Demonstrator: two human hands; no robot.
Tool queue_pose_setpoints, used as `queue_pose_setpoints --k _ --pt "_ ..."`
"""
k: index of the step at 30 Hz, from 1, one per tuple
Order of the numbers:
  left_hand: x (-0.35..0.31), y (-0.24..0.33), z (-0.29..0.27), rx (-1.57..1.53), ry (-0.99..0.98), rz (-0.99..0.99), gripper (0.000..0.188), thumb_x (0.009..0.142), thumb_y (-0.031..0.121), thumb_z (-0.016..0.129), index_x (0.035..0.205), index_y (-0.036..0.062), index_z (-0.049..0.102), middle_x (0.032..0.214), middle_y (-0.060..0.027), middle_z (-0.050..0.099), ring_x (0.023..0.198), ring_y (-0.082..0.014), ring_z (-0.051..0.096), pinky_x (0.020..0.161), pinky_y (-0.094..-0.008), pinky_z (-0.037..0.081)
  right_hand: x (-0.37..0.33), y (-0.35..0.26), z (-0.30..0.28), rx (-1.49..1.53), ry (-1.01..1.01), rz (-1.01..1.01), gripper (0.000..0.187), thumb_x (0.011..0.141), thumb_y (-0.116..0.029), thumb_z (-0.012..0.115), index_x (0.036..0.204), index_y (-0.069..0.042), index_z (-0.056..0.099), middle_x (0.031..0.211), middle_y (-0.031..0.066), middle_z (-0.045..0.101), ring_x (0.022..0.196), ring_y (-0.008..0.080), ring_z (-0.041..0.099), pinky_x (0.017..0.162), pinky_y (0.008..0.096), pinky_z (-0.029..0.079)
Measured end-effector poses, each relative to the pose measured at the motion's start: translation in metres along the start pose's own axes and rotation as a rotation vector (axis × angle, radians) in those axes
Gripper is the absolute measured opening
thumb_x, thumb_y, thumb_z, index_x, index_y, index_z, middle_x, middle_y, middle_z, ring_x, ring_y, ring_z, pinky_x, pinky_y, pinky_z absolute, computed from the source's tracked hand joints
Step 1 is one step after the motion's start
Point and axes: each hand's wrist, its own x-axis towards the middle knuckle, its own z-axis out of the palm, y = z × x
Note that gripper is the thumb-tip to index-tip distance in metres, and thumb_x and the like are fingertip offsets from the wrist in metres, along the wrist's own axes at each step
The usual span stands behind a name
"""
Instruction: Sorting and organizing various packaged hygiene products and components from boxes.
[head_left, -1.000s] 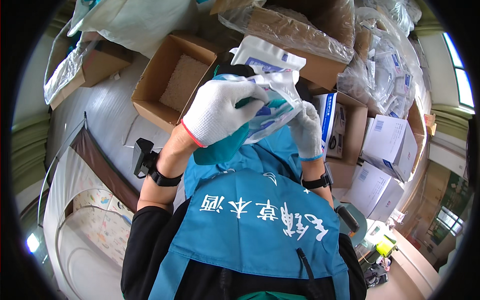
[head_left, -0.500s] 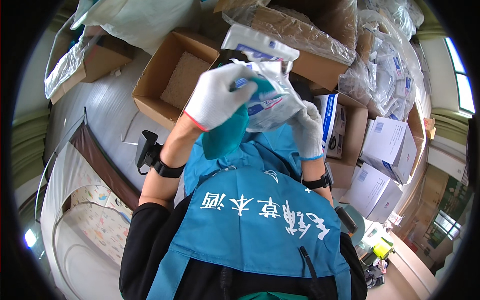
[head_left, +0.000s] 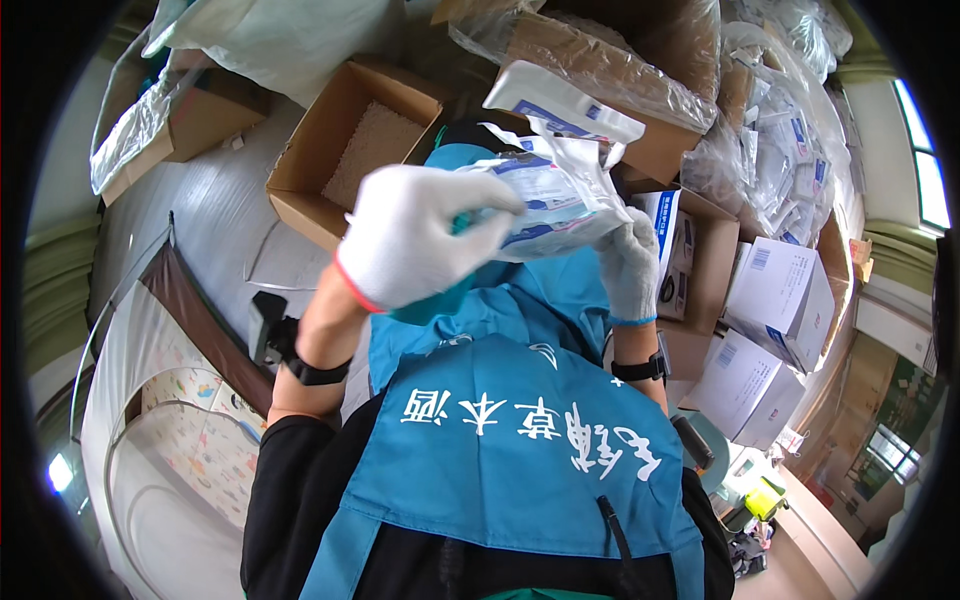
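Observation:
In a white knit glove with a red cuff, my left hand (head_left: 412,238) is closed on a flat teal piece (head_left: 432,308). Most of that piece is hidden behind the glove, and its kind is unclear. My right hand (head_left: 630,268), gloved with a blue cuff, grips the side of a plastic pouch (head_left: 548,200) with blue and white print. The pouch is tilted above my lap, and its contents are not clear. Beyond it is another white and blue printed pouch (head_left: 570,105). My left fingertips are beside the near pouch's left edge.
An open carton (head_left: 300,205) with pale granular filling stands ahead left. Farther right are a plastic-lined carton (head_left: 600,80) and a clear bag (head_left: 790,140) of printed packets. White boxes (head_left: 775,295) are stacked at the right, beside an open carton (head_left: 705,260).
My left hand has drawn left and toward me with the teal piece, away from the pouch. The pouch and my right hand have shifted slightly right.

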Motion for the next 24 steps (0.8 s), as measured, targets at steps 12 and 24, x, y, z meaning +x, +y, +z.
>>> queue_pose_setpoints --k 12,24 --pt "0.01 -0.023 0.026 0.044 -0.243 0.02 0.019 0.076 0.009 0.063 0.09 0.0099 0.076 0.076 -0.0121 0.068 0.07 -0.029 0.066 0.068 -0.0336 0.053 -0.008 0.003 0.011 -0.105 0.097 -0.001 0.014 0.094 -0.007 0.061 0.105 -0.001 0.065 0.095 0.0072 0.066 0.079 0.015 0.06 0.074 0.028 0.049" --pt "0.02 -0.017 0.048 0.256 -0.124 -0.086 0.031 0.074 0.022 0.071 0.103 0.0118 0.072 0.076 -0.014 0.067 0.071 -0.032 0.066 0.066 -0.0369 0.052 -0.003 0.004 0.011 -0.243 0.117 -0.055 0.013 0.093 -0.006 0.061 0.104 -0.001 0.065 0.09 0.0067 0.066 0.077 0.0136 0.061 0.072 0.0259 0.049"
